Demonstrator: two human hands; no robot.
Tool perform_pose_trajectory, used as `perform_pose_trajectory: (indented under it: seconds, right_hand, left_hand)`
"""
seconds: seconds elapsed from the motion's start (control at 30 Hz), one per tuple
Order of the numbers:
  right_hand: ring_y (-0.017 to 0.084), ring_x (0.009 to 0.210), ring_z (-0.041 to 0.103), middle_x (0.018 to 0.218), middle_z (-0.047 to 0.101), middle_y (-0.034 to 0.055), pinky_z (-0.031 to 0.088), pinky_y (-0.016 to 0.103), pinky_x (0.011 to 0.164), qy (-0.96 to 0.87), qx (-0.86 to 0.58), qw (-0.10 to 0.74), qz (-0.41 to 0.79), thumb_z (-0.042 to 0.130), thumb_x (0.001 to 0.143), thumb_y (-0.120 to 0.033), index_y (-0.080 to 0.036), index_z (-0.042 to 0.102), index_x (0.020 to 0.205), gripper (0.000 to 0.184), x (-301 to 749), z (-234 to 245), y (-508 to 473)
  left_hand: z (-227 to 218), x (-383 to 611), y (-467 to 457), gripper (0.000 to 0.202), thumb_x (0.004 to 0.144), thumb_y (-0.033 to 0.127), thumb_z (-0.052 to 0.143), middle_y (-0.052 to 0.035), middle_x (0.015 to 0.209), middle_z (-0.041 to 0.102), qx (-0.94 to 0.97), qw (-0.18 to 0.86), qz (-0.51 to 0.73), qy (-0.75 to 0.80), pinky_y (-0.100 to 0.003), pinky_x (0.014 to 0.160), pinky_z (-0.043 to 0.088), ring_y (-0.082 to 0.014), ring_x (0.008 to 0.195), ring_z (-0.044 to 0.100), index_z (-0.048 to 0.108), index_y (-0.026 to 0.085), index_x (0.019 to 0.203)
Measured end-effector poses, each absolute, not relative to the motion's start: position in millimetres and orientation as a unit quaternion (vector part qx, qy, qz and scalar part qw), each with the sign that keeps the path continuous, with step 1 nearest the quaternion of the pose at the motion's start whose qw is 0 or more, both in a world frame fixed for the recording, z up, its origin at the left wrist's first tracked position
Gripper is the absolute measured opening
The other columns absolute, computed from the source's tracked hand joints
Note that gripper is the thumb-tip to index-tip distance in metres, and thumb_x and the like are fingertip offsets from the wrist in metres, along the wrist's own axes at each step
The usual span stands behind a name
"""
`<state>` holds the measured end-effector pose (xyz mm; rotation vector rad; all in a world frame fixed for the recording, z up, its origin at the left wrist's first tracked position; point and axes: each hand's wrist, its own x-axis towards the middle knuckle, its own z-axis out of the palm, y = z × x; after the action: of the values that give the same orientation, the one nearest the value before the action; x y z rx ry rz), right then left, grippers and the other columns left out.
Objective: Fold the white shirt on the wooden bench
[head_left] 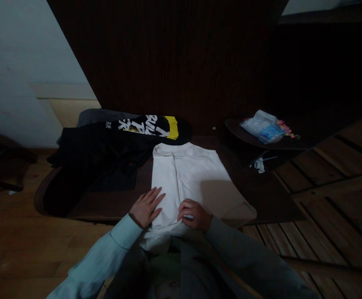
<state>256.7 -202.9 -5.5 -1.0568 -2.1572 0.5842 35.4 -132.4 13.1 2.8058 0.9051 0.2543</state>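
Note:
A white garment (193, 170), likely a shirt, lies spread on the dark wooden surface (106, 207), its left side folded inward. My left hand (147, 207) rests on its left edge with the fingers spread out. Near the garment's lower middle, my right hand (194, 214) is closed, thumb and fingers pinching the cloth by the folded edge. The lower end of the garment hangs in creases toward my body. Shadow covers its right corner.
Behind and left lies a pile of dark clothes (96, 141) with white and yellow print. A plastic packet (263, 126) and beads (287, 128) sit on a low shelf (299, 143) at right. A dark panel (168, 58) rises behind. Wooden slats (333, 187) stand at right.

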Motion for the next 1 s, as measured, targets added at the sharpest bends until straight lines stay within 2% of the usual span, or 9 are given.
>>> perform_pose_trajectory:
  seconds: [0.1,0.23,0.3,0.4,0.47,0.6,0.73,0.9,1.0]
  right_hand:
    - [0.013,0.071,0.052,0.074,0.059,0.0034,0.044,0.028,0.068,-0.835,-0.4,0.309,0.217,0.048,0.076,-0.015,-0.019,0.06,0.071,0.014,259,1,-206]
    - [0.014,0.08,0.056,0.084,0.063,0.0044,0.045,0.029,0.074,-0.843,-0.396,0.267,0.247,0.047,0.08,-0.023,-0.019,0.059,0.085,0.014,279,22,-208]
    - [0.015,0.085,0.057,0.089,0.063,0.0056,0.046,0.03,0.076,-0.814,-0.451,0.274,0.245,0.046,0.082,-0.028,-0.019,0.058,0.091,0.018,300,34,-205]
    - [0.017,0.085,0.058,0.092,0.063,0.0062,0.047,0.032,0.076,-0.728,-0.571,0.305,0.228,0.048,0.079,-0.033,-0.02,0.058,0.091,0.021,346,45,-191]
    - [0.017,0.079,0.06,0.089,0.063,0.0061,0.048,0.031,0.071,-0.648,-0.654,0.321,0.223,0.052,0.075,-0.032,-0.019,0.058,0.091,0.022,380,45,-176]
    - [0.013,0.066,0.057,0.075,0.061,0.0027,0.048,0.027,0.064,-0.51,-0.776,0.325,0.18,0.062,0.063,-0.024,-0.018,0.058,0.084,0.022,432,34,-148]
    - [0.01,0.056,0.053,0.061,0.055,-0.0029,0.044,0.024,0.058,-0.44,-0.829,0.298,0.176,0.067,0.055,-0.024,-0.017,0.057,0.075,0.023,447,22,-129]
    - [0.008,0.048,0.044,0.049,0.045,-0.0065,0.035,0.02,0.048,-0.45,-0.82,0.246,0.254,0.066,0.056,-0.027,-0.018,0.049,0.058,0.02,442,20,-117]
    - [0.007,0.046,0.038,0.046,0.037,-0.0072,0.03,0.02,0.045,-0.488,-0.818,0.176,0.247,0.064,0.057,-0.028,-0.019,0.037,0.047,0.03,437,28,-115]
  left_hand:
    - [8,27,-121,0.043,0.084,0.035,0.035,-0.0079,0.134,0.039,0.948,0.081,0.042,0.304,-0.041,0.092,0.035,-0.0236,0.122,0.034,0.042,0.025,0.125]
    - [33,41,-105,0.034,0.085,0.037,0.035,-0.0076,0.114,0.058,0.952,0.088,0.017,0.291,-0.039,0.089,0.039,-0.021,0.104,0.052,0.059,0.023,0.105]
    - [43,59,-95,0.032,0.084,0.036,0.037,-0.0079,0.108,0.06,0.956,0.079,0.034,0.281,-0.038,0.088,0.039,-0.0202,0.099,0.054,0.06,0.022,0.102]
    - [43,92,-76,0.038,0.082,0.037,0.042,-0.0094,0.125,0.048,0.963,0.066,0.059,0.255,-0.039,0.093,0.036,-0.0238,0.114,0.043,0.051,0.021,0.116]
    - [34,116,-63,0.048,0.08,0.04,0.045,-0.0098,0.134,0.038,0.963,0.066,0.046,0.256,-0.043,0.095,0.033,-0.0275,0.122,0.033,0.042,0.021,0.124]
    - [11,152,-40,0.062,0.078,0.048,0.046,-0.0151,0.139,0.028,0.948,0.057,0.048,0.31,-0.048,0.096,0.029,-0.0311,0.126,0.025,0.035,0.015,0.129]
    - [-3,165,-29,0.058,0.081,0.047,0.04,-0.0166,0.138,0.03,0.938,0.039,0.107,0.329,-0.046,0.1,0.025,-0.0281,0.127,0.026,0.037,0.013,0.128]
    - [-5,161,-28,0.054,0.08,0.042,0.042,-0.0149,0.136,0.033,0.936,0.046,0.134,0.321,-0.045,0.1,0.024,-0.0267,0.126,0.029,0.039,0.015,0.127]
    - [-1,158,-29,0.052,0.079,0.033,0.043,-0.0145,0.137,0.031,0.941,0.057,0.147,0.3,-0.045,0.099,0.025,-0.026,0.126,0.027,0.038,0.014,0.127]
